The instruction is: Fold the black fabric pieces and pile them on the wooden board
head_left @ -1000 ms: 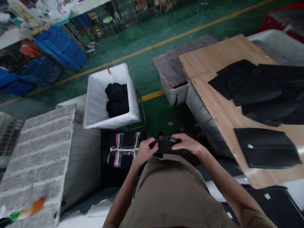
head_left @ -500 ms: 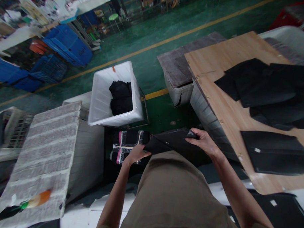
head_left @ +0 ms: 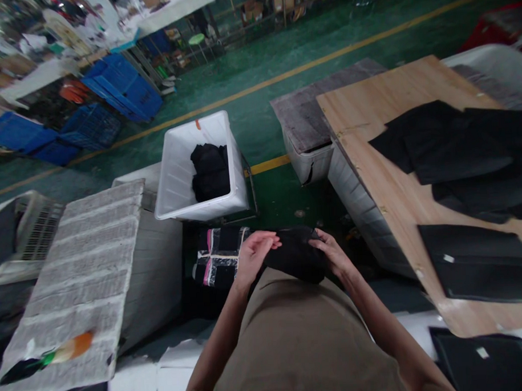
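A black cloth piece [head_left: 295, 254] hangs in front of my body, between my two hands. My left hand [head_left: 255, 254] is closed at its upper left edge, fingertips pressed together and pointing right. My right hand [head_left: 334, 253] pinches the opposite edge, thumb and fingers closed on the fabric. Below and left of the cloth lies a bundle [head_left: 220, 255] of dark material in clear wrap, tied with a pale band and showing pink strips. My left hand covers part of that bundle.
Ahead stands a white bin [head_left: 191, 163] on a wheeled frame, with black cloth inside. On my right, a wooden board [head_left: 361, 123] bears several black pieces [head_left: 460, 148]. At left is a box topped with a striped grey cover [head_left: 87, 253], a brush-like object [head_left: 65, 350] on it.
Both hands have come closer together. My left hand rose and moved right, turning over the cloth's edge; the cloth, stretched wide before, now hangs narrower and folded.
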